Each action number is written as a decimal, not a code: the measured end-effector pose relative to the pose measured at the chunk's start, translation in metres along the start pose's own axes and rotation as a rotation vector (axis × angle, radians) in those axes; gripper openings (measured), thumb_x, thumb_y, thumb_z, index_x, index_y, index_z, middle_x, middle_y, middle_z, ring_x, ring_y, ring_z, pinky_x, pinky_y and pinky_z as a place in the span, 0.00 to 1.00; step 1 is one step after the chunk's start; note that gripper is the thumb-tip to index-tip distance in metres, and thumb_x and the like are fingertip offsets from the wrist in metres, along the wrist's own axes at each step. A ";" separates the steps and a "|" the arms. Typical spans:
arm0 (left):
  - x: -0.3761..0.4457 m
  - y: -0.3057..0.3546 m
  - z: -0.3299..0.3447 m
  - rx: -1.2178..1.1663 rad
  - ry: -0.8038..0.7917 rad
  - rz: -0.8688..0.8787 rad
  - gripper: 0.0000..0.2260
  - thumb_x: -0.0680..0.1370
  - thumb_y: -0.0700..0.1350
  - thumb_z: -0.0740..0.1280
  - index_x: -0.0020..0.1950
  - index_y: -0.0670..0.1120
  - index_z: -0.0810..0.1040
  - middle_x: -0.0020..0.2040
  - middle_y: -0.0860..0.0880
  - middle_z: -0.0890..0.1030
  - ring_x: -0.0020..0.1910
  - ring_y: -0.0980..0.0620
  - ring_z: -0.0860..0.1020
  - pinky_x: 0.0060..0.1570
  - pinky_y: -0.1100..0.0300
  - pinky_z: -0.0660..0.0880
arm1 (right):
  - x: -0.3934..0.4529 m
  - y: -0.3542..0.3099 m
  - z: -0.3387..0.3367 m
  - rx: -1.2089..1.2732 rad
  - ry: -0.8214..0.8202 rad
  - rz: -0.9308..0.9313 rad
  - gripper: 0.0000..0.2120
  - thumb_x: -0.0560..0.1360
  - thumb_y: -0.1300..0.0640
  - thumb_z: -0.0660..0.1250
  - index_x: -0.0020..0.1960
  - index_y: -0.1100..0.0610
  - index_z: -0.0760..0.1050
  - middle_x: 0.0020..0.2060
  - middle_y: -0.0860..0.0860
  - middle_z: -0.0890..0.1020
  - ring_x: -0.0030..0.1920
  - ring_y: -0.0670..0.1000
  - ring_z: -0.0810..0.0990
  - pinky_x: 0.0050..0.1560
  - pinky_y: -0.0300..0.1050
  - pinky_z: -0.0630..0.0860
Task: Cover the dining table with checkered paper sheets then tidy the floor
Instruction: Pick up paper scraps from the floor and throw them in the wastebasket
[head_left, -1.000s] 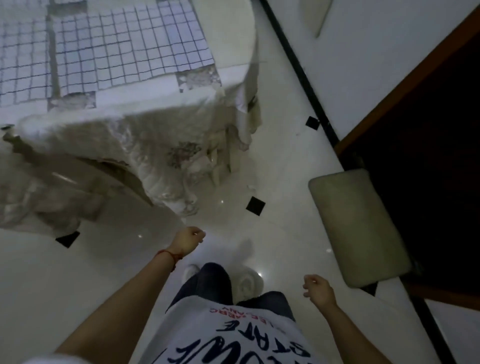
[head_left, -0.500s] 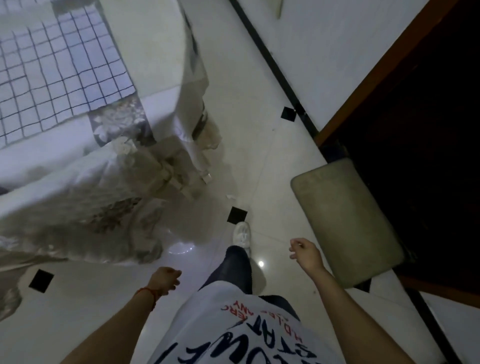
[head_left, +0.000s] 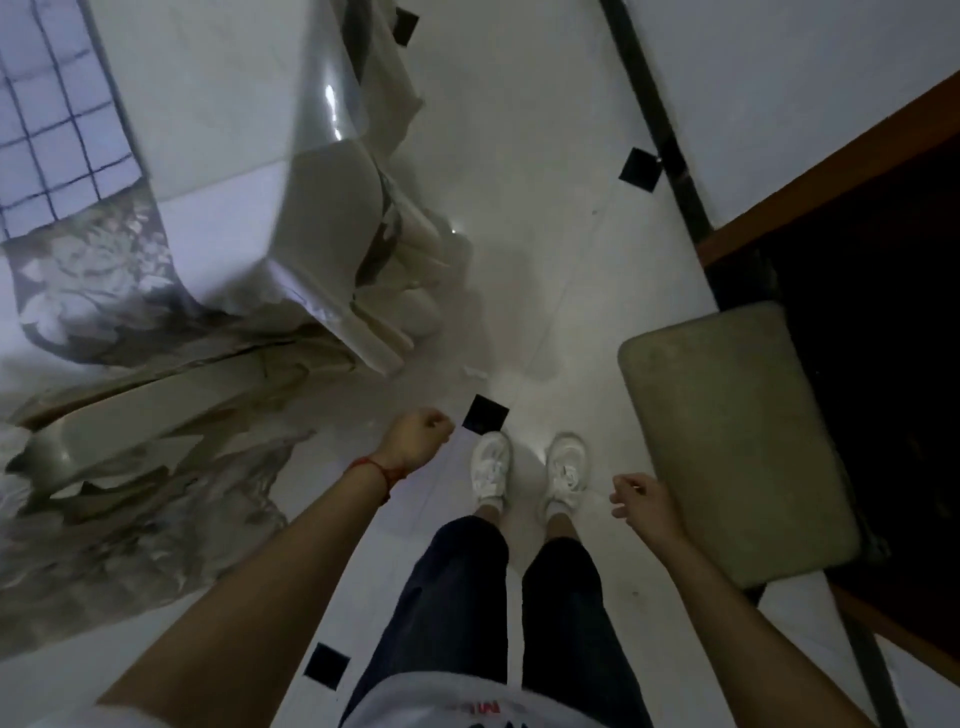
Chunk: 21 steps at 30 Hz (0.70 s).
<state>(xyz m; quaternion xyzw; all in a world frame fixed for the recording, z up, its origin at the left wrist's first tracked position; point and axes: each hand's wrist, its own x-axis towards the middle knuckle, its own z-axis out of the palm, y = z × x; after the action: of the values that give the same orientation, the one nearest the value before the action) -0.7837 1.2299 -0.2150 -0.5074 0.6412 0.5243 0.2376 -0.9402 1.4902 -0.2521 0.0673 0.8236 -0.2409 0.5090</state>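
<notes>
Standing on the white floor (head_left: 540, 218), the person curls the left hand (head_left: 418, 434) into an empty fist at centre frame; the right hand (head_left: 641, 499), lower right, hangs loosely curled, empty. Checkered paper sheets (head_left: 52, 109) lie on the worktop (head_left: 218, 104), upper left.
</notes>
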 end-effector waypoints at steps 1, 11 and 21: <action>0.019 -0.004 0.004 -0.010 0.012 -0.018 0.13 0.79 0.42 0.60 0.54 0.35 0.78 0.47 0.44 0.78 0.46 0.48 0.74 0.49 0.58 0.70 | 0.019 -0.002 0.009 -0.023 -0.028 0.001 0.09 0.77 0.57 0.61 0.51 0.61 0.77 0.39 0.54 0.81 0.37 0.54 0.79 0.36 0.41 0.69; 0.210 -0.124 0.086 -0.013 -0.008 -0.273 0.12 0.79 0.43 0.60 0.50 0.37 0.79 0.51 0.39 0.82 0.47 0.46 0.77 0.49 0.60 0.71 | 0.254 -0.035 0.126 -0.494 -0.237 -0.252 0.15 0.78 0.55 0.60 0.63 0.58 0.74 0.58 0.59 0.80 0.57 0.57 0.77 0.53 0.41 0.71; 0.353 -0.204 0.152 -0.027 0.032 -0.279 0.11 0.78 0.45 0.61 0.51 0.40 0.80 0.52 0.41 0.82 0.51 0.43 0.79 0.52 0.57 0.73 | 0.461 -0.037 0.289 -0.555 -0.146 -0.540 0.23 0.77 0.51 0.62 0.69 0.57 0.65 0.64 0.59 0.73 0.63 0.58 0.73 0.57 0.48 0.71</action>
<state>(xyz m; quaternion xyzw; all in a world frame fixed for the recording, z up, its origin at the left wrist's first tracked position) -0.7662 1.2403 -0.6491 -0.6032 0.5610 0.4866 0.2910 -0.9389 1.2612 -0.7468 -0.3091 0.8071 -0.1385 0.4837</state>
